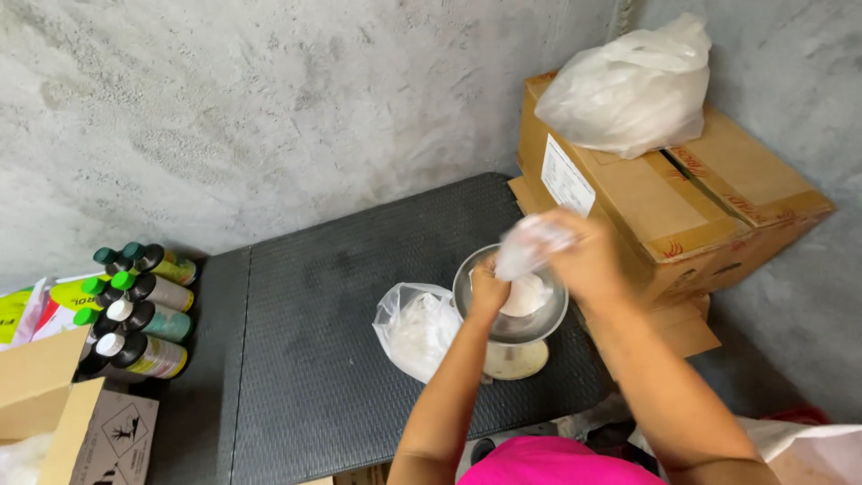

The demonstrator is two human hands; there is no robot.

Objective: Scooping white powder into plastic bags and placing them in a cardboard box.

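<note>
Right hand (pixel 588 260) fingers curled around small plastic bag (pixel 530 244); left hand (pixel 488 289) fingers closed at metal bowl (pixel 539 328) rim.

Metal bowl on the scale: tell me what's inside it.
The metal bowl holds a white lump, seemingly powder in clear plastic. The left hand and right hand grip that small bag over it, hiding the rest of the bowl's inside.

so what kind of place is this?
Probably a back-room packing or storage corner, not a kitchen: bare concrete wall, stacked cardboard boxes, a cluster of capped bottles, and powder being bagged over a scale bowl on a dark table.
</note>
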